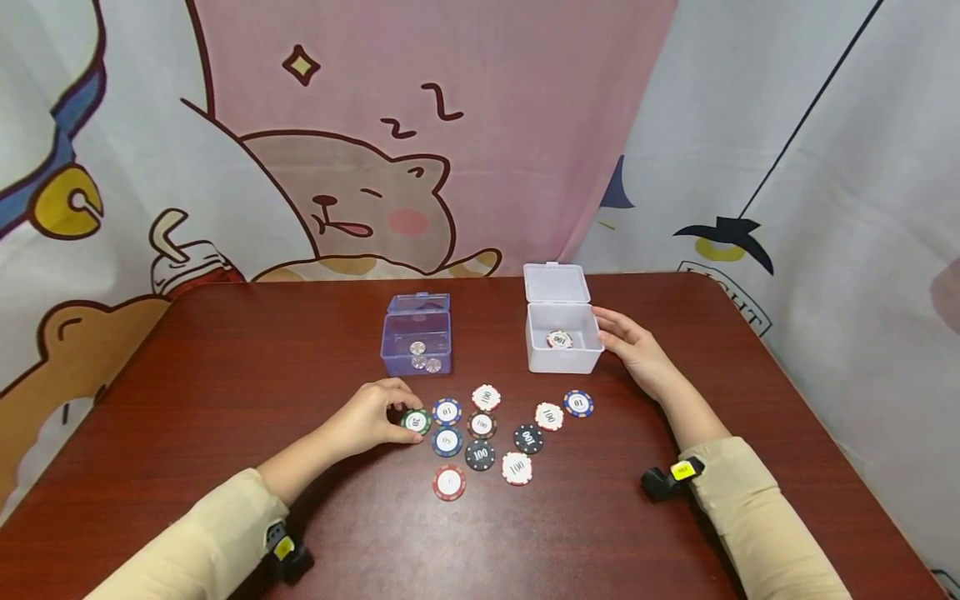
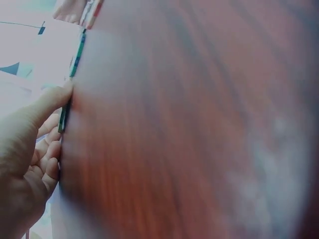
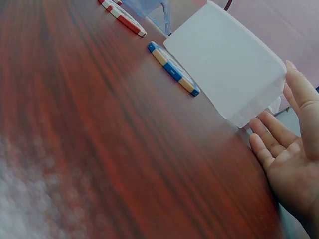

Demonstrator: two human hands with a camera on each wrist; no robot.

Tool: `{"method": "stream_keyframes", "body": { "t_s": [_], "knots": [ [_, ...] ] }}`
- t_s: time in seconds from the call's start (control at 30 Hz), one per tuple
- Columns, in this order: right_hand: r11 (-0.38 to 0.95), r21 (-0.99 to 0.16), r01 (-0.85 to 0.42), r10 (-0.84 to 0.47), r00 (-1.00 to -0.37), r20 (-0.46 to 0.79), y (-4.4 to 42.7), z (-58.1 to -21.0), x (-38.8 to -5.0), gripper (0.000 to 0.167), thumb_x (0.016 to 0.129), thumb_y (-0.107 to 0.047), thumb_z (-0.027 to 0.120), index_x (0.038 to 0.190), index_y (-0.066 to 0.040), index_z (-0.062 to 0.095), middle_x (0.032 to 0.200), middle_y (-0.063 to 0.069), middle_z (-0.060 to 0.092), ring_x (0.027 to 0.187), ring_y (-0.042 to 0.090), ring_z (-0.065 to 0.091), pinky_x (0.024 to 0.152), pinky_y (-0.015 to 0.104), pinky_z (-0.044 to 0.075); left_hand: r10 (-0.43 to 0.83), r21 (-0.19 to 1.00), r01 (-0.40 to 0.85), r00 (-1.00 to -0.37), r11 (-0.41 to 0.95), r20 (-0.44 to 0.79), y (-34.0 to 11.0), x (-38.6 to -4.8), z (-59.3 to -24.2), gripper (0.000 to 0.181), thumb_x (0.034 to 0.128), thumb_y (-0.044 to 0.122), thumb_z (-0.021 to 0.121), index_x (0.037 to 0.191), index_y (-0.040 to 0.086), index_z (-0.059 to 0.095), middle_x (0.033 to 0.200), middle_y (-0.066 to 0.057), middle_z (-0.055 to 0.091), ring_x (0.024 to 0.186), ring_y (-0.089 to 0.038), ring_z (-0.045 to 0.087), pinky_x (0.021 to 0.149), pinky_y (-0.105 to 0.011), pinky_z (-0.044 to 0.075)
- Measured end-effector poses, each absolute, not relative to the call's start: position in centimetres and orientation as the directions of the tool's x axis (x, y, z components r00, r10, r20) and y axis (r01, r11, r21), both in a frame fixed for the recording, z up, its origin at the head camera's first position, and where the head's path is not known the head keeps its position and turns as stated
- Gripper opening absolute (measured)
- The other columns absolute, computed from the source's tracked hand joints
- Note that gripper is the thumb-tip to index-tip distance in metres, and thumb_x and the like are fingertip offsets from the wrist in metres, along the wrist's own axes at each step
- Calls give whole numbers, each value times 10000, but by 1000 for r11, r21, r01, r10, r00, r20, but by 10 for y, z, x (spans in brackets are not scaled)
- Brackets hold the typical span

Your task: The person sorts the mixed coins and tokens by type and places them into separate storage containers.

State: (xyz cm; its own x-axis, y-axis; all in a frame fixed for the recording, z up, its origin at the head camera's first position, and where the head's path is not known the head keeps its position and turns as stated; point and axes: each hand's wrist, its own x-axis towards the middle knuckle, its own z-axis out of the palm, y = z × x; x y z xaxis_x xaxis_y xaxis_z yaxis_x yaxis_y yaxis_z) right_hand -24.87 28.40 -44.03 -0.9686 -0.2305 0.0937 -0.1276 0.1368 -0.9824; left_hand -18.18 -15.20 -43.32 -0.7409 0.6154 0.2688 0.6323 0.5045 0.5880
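My left hand (image 1: pixel 371 417) pinches a green chip (image 1: pixel 416 422) between thumb and fingers at the left end of a group of chips. In the left wrist view, the green chip (image 2: pixel 64 117) lies flat at the tabletop, between the thumb and fingers of the left hand (image 2: pixel 30 144). My right hand (image 1: pixel 637 350) touches the right side of an open white box (image 1: pixel 566 361), which has one white-and-red chip (image 1: pixel 559 339) inside. In the right wrist view, the thumb of the right hand (image 3: pixel 294 154) is at the corner of the white box (image 3: pixel 227 62), its other fingers loosely bent beside it.
A blue transparent box (image 1: pixel 416 333) with its lid raised holds several small clear discs (image 1: pixel 417 348). Between and in front of the hands lie loose chips, among them a red one (image 1: pixel 449 482), a black one (image 1: pixel 480 455) and a blue-and-yellow one (image 1: pixel 578 403). A patterned curtain (image 1: pixel 487 125) hangs behind the table.
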Motion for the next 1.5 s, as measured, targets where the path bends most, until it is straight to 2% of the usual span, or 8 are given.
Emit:
{"method": "stream_keyframes", "body": {
  "t_s": [0.43, 0.7, 1.0, 1.23, 1.5],
  "knots": [
    [147, -982, -118, -229, -970, 83, 284, -440, -250, 495, 996, -152, 520, 1452, -36, 366, 1445, 236, 377, 1260, 246, 402, 931, 176, 365, 619, 626, 612, -745, 483, 250, -146, -181, -434, 304, 666, 206, 874, 914, 109, 728, 868, 69, 636, 761, -125, 537, 678, -281, 456],
    [138, -984, -116, -228, -970, 83, 284, -440, -249, 486, 997, -121, 509, 1448, -17, 361, 1440, 249, 374, 1255, 271, 405, 925, 181, 372, 583, 660, 598, -760, 455, 287, -139, -178, -431, 304, 645, 168, 860, 910, 107, 725, 876, 71, 642, 758, -134, 546, 676, -274, 459],
    [128, -984, -128, -229, -969, 96, 284, -440, -249, 474, 996, -98, 503, 1444, -18, 370, 1435, 257, 377, 1219, 219, 437, 928, 187, 377, 553, 707, 576, -773, 411, 310, -128, -179, -427, 302, 656, 163, 843, 925, 82, 734, 885, 66, 639, 760, -150, 551, 632, -289, 472],
    [128, -984, -124, -228, -969, 93, 285, -441, -250, 481, 994, -135, 519, 1444, -36, 379, 1439, 250, 377, 1220, 209, 438, 932, 187, 374, 520, 727, 553, -794, 406, 314, -115, -180, -424, 309, 666, 144, 843, 945, 73, 733, 906, 52, 636, 764, -127, 543, 648, -288, 471],
    [127, -983, -134, -229, -968, 102, 286, -441, -250, 469, 994, -117, 514, 1440, -41, 390, 1434, 274, 368, 1201, 169, 458, 930, 196, 377, 516, 725, 564, -789, 395, 334, -100, -184, -419, 306, 665, 138, 854, 944, 88, 738, 906, 70, 628, 753, -118, 544, 646, -283, 479]
  ]
}}
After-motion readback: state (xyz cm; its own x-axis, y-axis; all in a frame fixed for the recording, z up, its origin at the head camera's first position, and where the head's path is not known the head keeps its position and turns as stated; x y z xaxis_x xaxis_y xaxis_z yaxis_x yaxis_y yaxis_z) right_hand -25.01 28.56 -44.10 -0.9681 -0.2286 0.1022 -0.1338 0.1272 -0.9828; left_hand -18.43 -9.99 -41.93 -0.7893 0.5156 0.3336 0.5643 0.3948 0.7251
